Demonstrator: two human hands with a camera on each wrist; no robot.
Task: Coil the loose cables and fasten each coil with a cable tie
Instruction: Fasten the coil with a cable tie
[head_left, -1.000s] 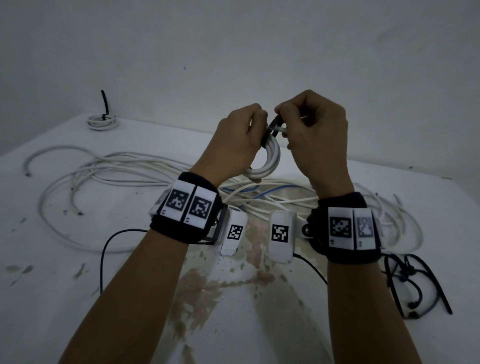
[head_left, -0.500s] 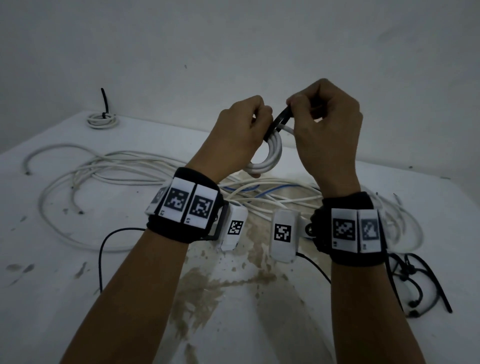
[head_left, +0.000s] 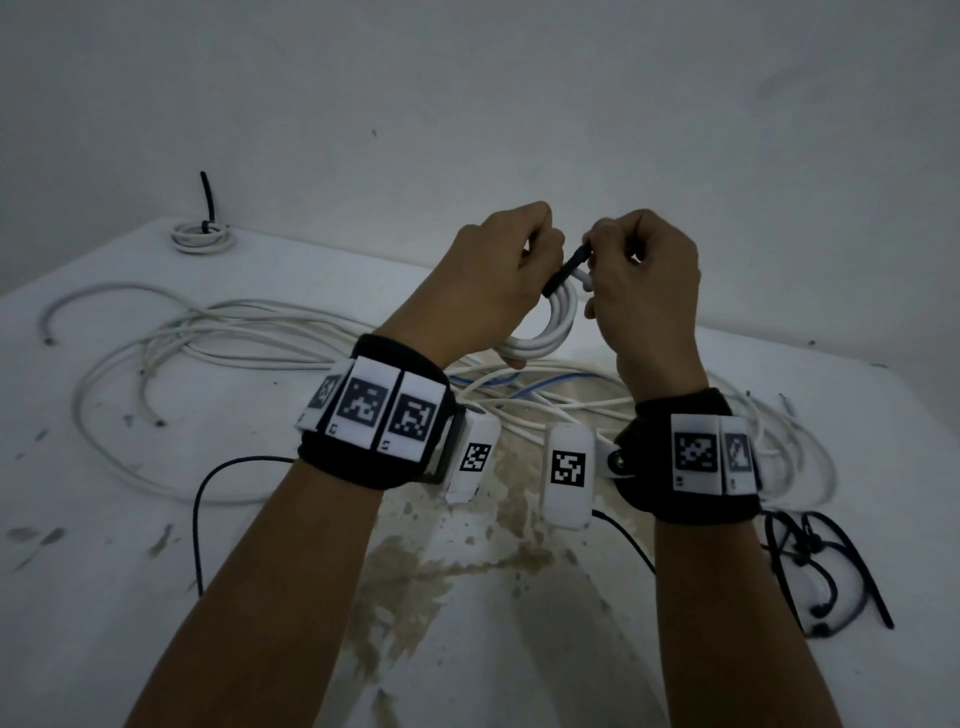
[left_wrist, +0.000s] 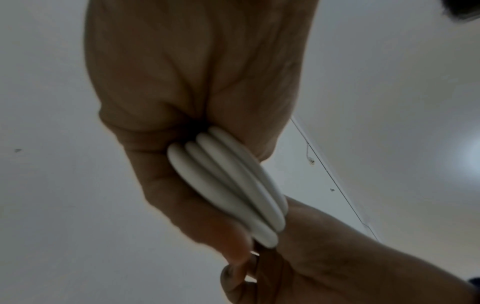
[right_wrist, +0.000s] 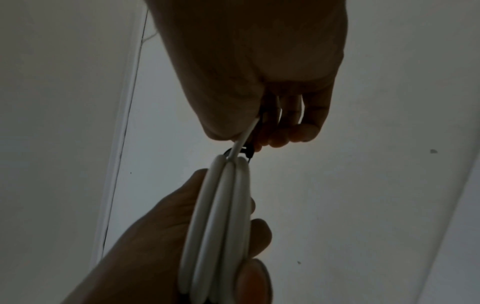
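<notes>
A bare, dimly lit room that reads as a makeshift work or recording space rather than a home: a plain white wall (head_left: 467, 93) rises beyond the hands, and below them a white desk (head_left: 130, 597) is scuffed with dark marks and a brown stain (head_left: 415, 571). Loose white cables (head_left: 208, 332) sprawl to the left of the hands, a tied coil (head_left: 201, 236) sits far left at the wall, and black cable ties (head_left: 826, 571) lie to the right.

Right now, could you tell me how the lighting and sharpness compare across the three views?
Head view: dim but sharp; white coil and black cable tie read clearly. Left wrist view: left hand soft, coil slightly blurred. Right wrist view: right hand a dark, backlit silhouette against the pale wall.
</notes>
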